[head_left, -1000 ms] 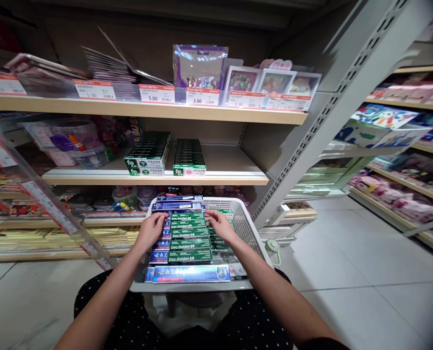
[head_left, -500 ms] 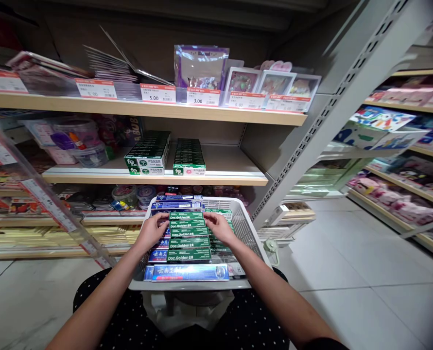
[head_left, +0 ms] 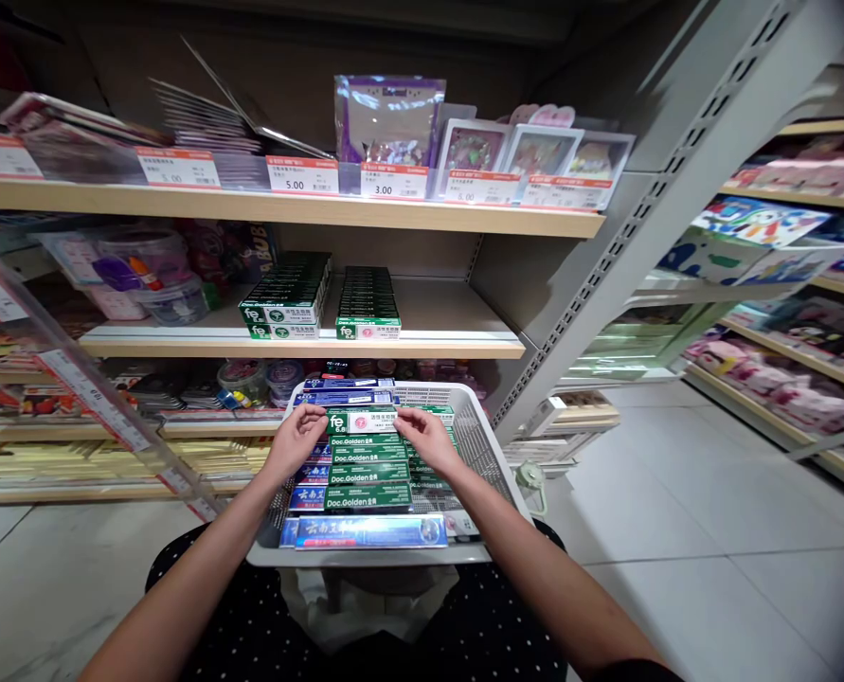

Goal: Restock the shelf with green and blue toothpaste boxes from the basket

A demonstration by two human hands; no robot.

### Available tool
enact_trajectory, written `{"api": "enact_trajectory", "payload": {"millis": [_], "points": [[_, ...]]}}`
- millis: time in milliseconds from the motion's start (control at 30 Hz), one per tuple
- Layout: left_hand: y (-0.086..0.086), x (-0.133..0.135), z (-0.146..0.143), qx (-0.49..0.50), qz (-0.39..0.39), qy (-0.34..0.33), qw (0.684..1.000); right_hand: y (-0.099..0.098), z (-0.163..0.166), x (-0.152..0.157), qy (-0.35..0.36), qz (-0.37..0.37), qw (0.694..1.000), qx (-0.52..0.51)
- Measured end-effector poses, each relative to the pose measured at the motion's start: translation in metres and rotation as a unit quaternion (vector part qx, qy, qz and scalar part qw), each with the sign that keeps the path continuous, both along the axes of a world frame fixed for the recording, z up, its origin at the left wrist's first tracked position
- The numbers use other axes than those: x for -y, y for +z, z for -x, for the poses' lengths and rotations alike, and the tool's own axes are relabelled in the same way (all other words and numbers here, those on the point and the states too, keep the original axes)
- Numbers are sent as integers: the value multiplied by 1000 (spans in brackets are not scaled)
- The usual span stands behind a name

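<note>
A seated person lifts a green-and-white toothpaste box (head_left: 363,421) by its two ends out of a white basket (head_left: 489,450) resting on the lap, in front of a shop shelf unit. The left hand (head_left: 295,443) is closed on the box's left end, the right hand (head_left: 428,439) on its right end, fingers pinching the short faces. The box sits level, label face tipped toward the camera, directly between the hands: at 3 o'clock from the left hand, 9 o'clock from the right.

It is at the far end of a column of green "Doc.Golden" boxes (head_left: 368,474), which run back toward 6 o'clock; whether it has fully cleared the box beneath is hard to tell at this res. Blue boxes (head_left: 371,530) lie along the basket's near edge, w/ more at the far rim.

To do the lift well, judging from the grip: keep even pressure on both ends so the box stays level, raise it straight up so it doesn't drag the neighbours out of line, and keep the basket steady on the knees.

Two stacks of matching boxes (head_left: 322,298) stand on the middle shelf (head_left: 450,346) at 12 o'clock, well apart from the hands, w/ bare shelf to their right.
</note>
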State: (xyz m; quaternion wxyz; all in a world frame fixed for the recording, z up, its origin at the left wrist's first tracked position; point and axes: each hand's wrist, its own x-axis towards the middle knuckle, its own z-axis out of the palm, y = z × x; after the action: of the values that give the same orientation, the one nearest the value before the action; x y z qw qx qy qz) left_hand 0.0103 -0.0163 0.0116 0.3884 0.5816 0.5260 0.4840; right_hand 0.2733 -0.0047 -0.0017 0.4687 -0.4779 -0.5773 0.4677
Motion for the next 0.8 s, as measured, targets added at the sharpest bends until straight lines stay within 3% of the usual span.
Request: {"api": "enact_trajectory", "payload": {"millis": [167, 433, 667, 800], "points": [[-1, 0, 1, -5, 12, -7, 1000, 3, 0, 3, 12, 9, 1000, -12], [-4, -2, -1, 32, 37, -7, 999, -8, 6, -2, -11, 21, 998, -63], [-11, -5, -4, 27, 4, 5, 1000, -13, 19, 0, -33, 30, 995, -85], [8, -15, -11, 18, -41, 17, 999, 2, 21, -9, -67, -15, 994, -85]]}}
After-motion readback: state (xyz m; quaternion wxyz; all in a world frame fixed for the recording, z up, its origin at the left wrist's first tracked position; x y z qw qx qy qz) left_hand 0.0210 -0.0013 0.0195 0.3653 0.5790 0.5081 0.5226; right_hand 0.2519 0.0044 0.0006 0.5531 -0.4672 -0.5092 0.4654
